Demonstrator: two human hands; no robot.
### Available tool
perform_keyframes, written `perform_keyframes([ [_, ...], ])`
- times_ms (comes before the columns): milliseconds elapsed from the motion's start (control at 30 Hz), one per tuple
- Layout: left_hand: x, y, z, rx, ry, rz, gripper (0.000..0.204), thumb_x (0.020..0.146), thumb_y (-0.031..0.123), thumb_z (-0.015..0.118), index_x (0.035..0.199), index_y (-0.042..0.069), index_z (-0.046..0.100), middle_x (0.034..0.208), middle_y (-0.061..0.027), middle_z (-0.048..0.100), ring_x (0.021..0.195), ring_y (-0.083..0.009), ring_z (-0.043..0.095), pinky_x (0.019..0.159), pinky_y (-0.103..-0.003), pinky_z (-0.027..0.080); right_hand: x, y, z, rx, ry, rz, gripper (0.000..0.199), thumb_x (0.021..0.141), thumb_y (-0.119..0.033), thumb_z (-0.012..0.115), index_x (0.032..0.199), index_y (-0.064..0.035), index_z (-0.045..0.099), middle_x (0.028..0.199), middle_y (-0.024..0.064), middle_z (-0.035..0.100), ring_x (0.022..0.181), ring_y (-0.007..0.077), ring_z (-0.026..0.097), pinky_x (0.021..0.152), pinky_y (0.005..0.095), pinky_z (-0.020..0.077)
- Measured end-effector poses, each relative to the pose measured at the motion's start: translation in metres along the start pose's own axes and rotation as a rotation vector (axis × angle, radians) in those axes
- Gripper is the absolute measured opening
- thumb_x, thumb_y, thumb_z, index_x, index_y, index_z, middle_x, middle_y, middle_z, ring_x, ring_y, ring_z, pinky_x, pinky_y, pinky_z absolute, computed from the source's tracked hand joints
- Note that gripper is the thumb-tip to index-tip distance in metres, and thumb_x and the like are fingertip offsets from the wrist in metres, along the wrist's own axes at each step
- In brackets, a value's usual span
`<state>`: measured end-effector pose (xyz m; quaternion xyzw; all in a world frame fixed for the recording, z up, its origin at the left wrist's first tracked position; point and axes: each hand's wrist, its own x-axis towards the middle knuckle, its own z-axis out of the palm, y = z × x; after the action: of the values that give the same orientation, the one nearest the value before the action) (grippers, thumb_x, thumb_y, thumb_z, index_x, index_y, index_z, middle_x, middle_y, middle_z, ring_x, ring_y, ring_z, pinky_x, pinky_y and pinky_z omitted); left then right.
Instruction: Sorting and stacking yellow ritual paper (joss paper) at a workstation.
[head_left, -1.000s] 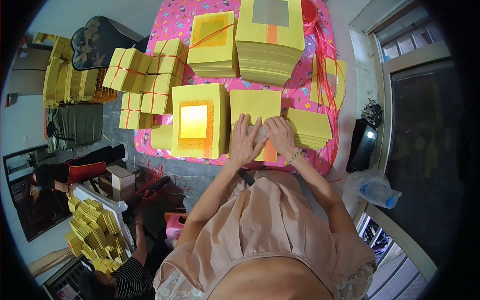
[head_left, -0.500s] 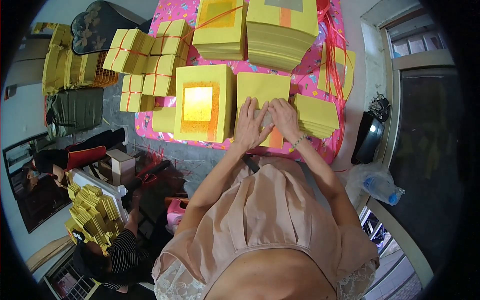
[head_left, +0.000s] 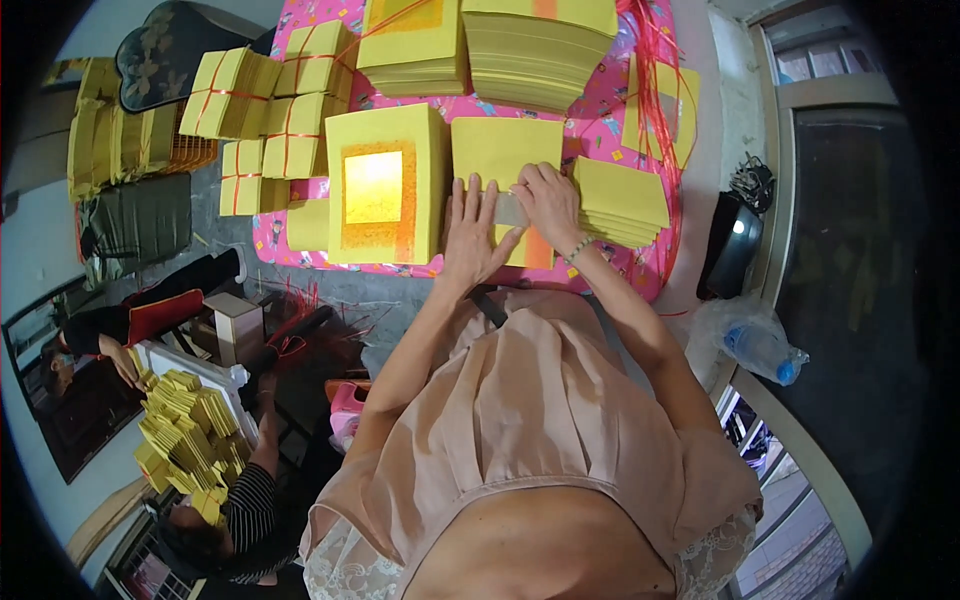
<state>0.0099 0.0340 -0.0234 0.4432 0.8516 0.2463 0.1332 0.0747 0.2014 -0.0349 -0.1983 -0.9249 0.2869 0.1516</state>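
A yellow paper sheet (head_left: 507, 148) with a silver patch and an orange band lies before me, its near part folded or overlapping. My left hand (head_left: 472, 238) rests flat on its left side, fingers spread and thumb out over the orange band. On the right side my right hand (head_left: 550, 208) presses down with fingers bent and held together at the paper; its fingertips are partly hidden. A beaded bracelet circles that wrist. Just right of it is an overlapping pile of folded yellow papers (head_left: 622, 203). Left of the sheet stands a thick stack with a gold square (head_left: 388, 185).
Tied yellow bundles (head_left: 222, 95) sit at the table's left. Tall paper stacks (head_left: 540, 60) stand at the back. Red plastic strings (head_left: 655, 115) hang over the right side of the pink tablecloth (head_left: 270, 235). At lower left, another person (head_left: 250, 505) works beside piled yellow papers (head_left: 190, 425).
The whole view has shifted slightly, with the table higher in it. My hands have moved a little apart over the sheet, baring more of the silver patch.
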Motion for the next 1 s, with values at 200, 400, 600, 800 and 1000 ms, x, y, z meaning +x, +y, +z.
perform_keyframes([
  [200,-0.001,-0.004,0.003,0.047,-0.018,0.022,0.083,0.092,0.049,0.059,0.150,-0.005,0.033,0.157,-0.0339,0.021,0.146,-0.0537,0.012,0.120,-0.056,0.016,-0.002,0.004,-0.002,0.062,-0.050,-0.026,0.020,0.084,-0.020,0.072,0.093,-0.0095,0.058,0.088,0.0091,0.057,0.088,0.0302,0.061,0.075,0.0426,0.0486],
  [400,-0.001,-0.008,0.004,0.030,-0.036,0.033,0.081,0.096,0.051,0.054,0.153,-0.001,0.030,0.159,-0.0322,0.017,0.147,-0.0528,0.010,0.121,-0.054,0.017,-0.003,0.008,-0.011,0.068,-0.061,-0.091,0.031,0.083,-0.020,0.073,0.108,-0.0084,0.057,0.094,0.0123,0.058,0.093,0.0327,0.061,0.081,0.0428,0.0511],
  [600,-0.001,-0.005,-0.003,-0.067,-0.024,0.007,0.076,0.096,0.046,0.055,0.152,-0.001,0.032,0.160,-0.0300,0.018,0.148,-0.0505,0.010,0.121,-0.053,0.015,0.001,0.009,-0.013,-0.085,-0.041,-0.224,0.037,0.082,-0.021,0.073,0.113,-0.0084,0.058,0.098,0.0085,0.058,0.092,0.0291,0.061,0.078,0.0401,0.0503],
  [800,0.004,0.004,-0.002,-0.178,0.084,-0.063,0.060,0.101,0.034,0.052,0.151,0.004,0.036,0.159,-0.0274,0.023,0.149,-0.0477,0.015,0.120,-0.053,0.019,0.008,0.024,-0.016,-0.295,0.148,-0.575,0.036,0.081,-0.026,0.070,0.110,-0.0079,0.061,0.097,0.0027,0.058,0.087,0.0191,0.058,0.073,0.0321,0.0464],
  [1000,0.013,0.018,-0.001,-0.295,0.330,-0.159,0.066,0.101,0.028,0.055,0.152,-0.002,0.026,0.158,-0.0320,0.020,0.149,-0.0461,0.014,0.120,-0.050,0.017,0.011,0.031,-0.021,-0.223,0.202,-0.659,0.026,0.080,-0.023,0.073,0.100,-0.0070,0.066,0.097,0.0026,0.065,0.092,0.0189,0.062,0.077,0.0330,0.0480],
])
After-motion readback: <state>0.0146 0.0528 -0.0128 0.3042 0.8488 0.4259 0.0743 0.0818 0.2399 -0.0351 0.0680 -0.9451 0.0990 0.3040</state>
